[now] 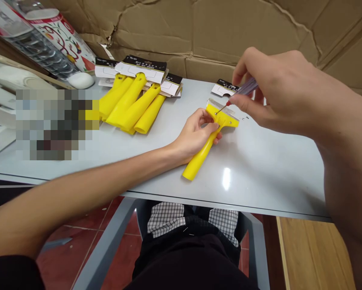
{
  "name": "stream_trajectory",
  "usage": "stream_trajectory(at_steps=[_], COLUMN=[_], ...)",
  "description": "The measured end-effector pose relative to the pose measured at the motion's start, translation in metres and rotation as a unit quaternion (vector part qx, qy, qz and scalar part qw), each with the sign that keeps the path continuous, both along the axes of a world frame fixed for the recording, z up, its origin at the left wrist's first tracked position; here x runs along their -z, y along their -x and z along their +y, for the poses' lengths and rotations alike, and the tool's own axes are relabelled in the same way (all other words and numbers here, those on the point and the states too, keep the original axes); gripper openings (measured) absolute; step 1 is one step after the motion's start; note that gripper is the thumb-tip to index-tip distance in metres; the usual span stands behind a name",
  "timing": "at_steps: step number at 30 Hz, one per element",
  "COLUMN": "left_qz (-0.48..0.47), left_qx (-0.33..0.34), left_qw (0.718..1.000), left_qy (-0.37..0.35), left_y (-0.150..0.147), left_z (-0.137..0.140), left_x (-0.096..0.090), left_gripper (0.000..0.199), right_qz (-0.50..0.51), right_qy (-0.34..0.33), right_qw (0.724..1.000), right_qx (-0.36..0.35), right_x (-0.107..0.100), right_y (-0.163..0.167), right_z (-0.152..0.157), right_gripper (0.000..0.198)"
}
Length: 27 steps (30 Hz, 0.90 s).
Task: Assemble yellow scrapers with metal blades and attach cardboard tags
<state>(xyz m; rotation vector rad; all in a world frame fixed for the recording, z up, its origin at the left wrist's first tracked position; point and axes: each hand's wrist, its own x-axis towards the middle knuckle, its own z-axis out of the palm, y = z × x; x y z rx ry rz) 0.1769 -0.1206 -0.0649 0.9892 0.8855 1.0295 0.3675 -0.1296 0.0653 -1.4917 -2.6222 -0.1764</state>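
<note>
A yellow scraper [202, 154] with a metal blade along its wide head lies tilted over the table, its handle pointing toward me. My left hand [200, 133] is closed around its neck, thumb on top. In my right hand [268, 88] is a screwdriver [243, 91] with a clear purplish handle, pinched between thumb and fingers. Its thin shaft reaches the left screw on the scraper's head. A second screw sits on the right side of that head. Just right of the blade, a few tiny screws [245, 118] lie on the table.
Several yellow scraper handles [132, 104] with black-and-white cards lie at the back left. Another card [224, 87] rests behind the blade. Water bottles [44, 52] and a red-and-white container [61, 36] lean at the far left. Brown cardboard [168, 32] lines the table's [156, 177] back.
</note>
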Motion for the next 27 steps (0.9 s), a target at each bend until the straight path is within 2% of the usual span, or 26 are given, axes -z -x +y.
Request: stream_trajectory(at_steps=[2, 4, 7, 10, 16, 20, 24, 27], left_qz=[0.006, 0.011, 0.011, 0.015, 0.022, 0.022, 0.023, 0.024], left_qx=[-0.001, -0.002, -0.002, 0.001, 0.001, 0.001, 0.002, 0.001], left_qw=[1.000, 1.000, 1.000, 1.000, 1.000, 1.000, 1.000, 1.000], left_qy=[-0.002, -0.002, -0.001, -0.004, -0.005, -0.005, -0.002, -0.002], left_y=[-0.0002, -0.0003, -0.0004, -0.0003, -0.0002, -0.0003, -0.0004, -0.0003], left_z=[-0.0001, -0.0002, -0.0003, -0.0002, -0.0005, -0.0014, -0.0015, -0.0010], left_x=[-0.0007, -0.0013, -0.0021, -0.0024, -0.0022, -0.0038, -0.0047, -0.0040], left_gripper=[0.021, 0.020, 0.020, 0.019, 0.019, 0.019, 0.020, 0.019], right_qz=[-0.034, -0.042, 0.006, 0.028, -0.021, -0.045, -0.035, -0.010], right_qy=[-0.022, -0.020, -0.001, 0.004, -0.021, -0.039, -0.023, -0.019], right_qw=[0.998, 0.998, 0.999, 0.997, 1.000, 0.998, 0.999, 1.000], right_qx=[0.039, 0.040, -0.036, -0.071, 0.002, 0.020, 0.012, 0.006], right_x=[-0.0003, 0.0000, 0.0016, 0.0029, 0.0014, 0.0003, 0.0003, 0.0008], right_y=[-0.0001, -0.0013, -0.0041, -0.0067, -0.0052, -0.0031, -0.0055, -0.0059], right_z=[-0.0005, 0.0000, 0.0018, 0.0026, 0.0007, 0.0017, 0.0014, -0.0002], right_gripper=[0.042, 0.039, 0.020, 0.017, 0.020, 0.039, 0.024, 0.030])
